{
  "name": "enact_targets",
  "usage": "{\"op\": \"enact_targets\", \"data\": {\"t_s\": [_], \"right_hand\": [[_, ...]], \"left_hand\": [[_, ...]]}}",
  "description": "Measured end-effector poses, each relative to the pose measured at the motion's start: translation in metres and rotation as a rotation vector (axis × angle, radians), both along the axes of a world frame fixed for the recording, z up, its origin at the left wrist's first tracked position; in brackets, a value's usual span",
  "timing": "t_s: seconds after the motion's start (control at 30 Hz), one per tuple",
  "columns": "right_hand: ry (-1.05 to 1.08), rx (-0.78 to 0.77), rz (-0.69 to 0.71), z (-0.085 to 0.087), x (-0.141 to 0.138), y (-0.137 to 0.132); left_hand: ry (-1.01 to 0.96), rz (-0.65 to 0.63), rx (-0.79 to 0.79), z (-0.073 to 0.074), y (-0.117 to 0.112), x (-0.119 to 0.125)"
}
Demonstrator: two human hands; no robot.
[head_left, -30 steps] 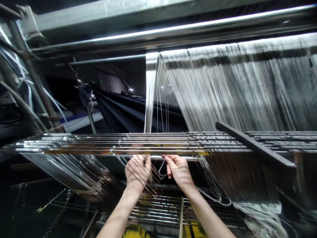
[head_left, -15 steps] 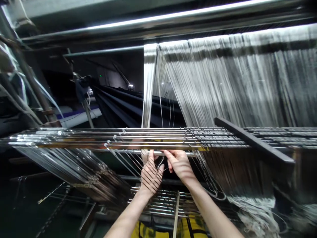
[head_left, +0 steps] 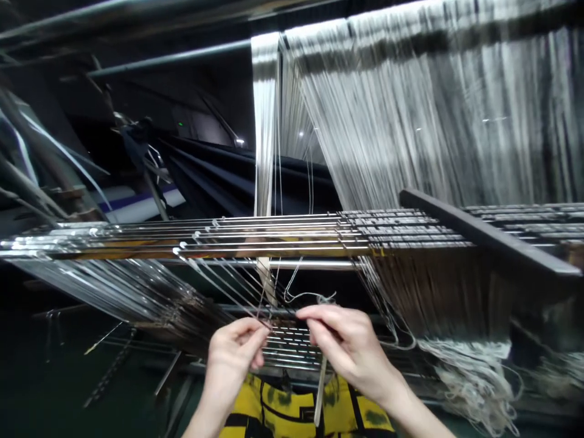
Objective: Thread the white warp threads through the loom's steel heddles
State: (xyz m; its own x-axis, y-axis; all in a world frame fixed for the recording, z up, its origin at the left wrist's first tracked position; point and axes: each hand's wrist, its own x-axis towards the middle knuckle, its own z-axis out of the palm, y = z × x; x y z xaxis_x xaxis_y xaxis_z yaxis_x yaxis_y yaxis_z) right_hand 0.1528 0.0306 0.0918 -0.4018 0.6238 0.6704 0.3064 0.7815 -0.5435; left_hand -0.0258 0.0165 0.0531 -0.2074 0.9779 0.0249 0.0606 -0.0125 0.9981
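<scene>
My left hand (head_left: 235, 350) is pinched at thumb and fingertip on a thin metal heddle wire (head_left: 269, 319) below the loom's harness bars (head_left: 274, 240). Close to its right, my right hand (head_left: 342, 340) has its fingers pressed together on a fine white thread (head_left: 305, 298), which loops up toward the bars. Both hands sit just in front of the slanting heddle wires. A sheet of white warp threads (head_left: 410, 121) hangs from above on the right, and a narrow separate bundle (head_left: 263, 121) drops straight down at the middle.
A dark flat bar (head_left: 483, 234) slants across the harness on the right. Loose white thread ends (head_left: 474, 371) hang at lower right. More heddles (head_left: 128, 292) fan out at left. Dark cloth rolls (head_left: 219, 176) lie behind. A yellow and black surface (head_left: 283, 407) shows below my hands.
Both hands have come down from the harness bar to below it and now pinch close together. The view has tipped downward, so the top beam is out of sight.
</scene>
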Motion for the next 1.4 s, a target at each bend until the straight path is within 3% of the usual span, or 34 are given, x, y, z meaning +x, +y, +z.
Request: {"op": "enact_targets", "data": {"t_s": [0.1,0.2,0.33,0.43,0.57,0.73,0.83,0.9,1.03,1.13,1.27,1.4], "right_hand": [[-0.187,-0.05,0.005,0.0,-0.008,-0.001],[-0.287,-0.007,-0.057,-0.003,-0.02,0.009],[-0.294,0.01,-0.062,-0.006,-0.02,0.014],[-0.24,0.06,0.028,-0.006,-0.011,0.01],[-0.19,0.022,0.053,-0.004,-0.007,0.007],[-0.318,0.029,-0.021,0.0,-0.019,0.013],[-0.329,0.013,-0.045,0.0,-0.02,0.015],[-0.291,0.035,0.005,-0.002,-0.016,0.015],[-0.151,0.067,0.148,-0.005,-0.007,0.013],[-0.221,0.045,0.079,-0.002,-0.01,0.012],[-0.334,0.016,0.006,0.001,-0.016,0.012],[-0.232,0.05,0.134,-0.003,-0.011,0.01]], "left_hand": [[0.04,0.02,-0.018,0.009,-0.018,-0.005],[0.01,0.061,0.006,0.011,-0.02,0.004],[0.183,0.078,0.065,0.006,-0.021,0.015],[0.283,0.127,0.096,0.0,-0.023,0.014],[0.117,0.084,0.012,0.0,-0.023,0.012],[-0.016,0.026,0.031,0.007,-0.025,0.015],[0.067,-0.009,0.025,0.004,-0.026,0.012],[0.147,0.057,0.033,0.0,-0.026,0.01],[0.027,0.137,0.055,0.001,-0.029,0.012],[-0.004,0.123,0.107,0.009,-0.035,0.02],[0.124,0.121,0.193,0.013,-0.039,0.027],[0.098,0.12,0.157,0.005,-0.038,0.022]]}}
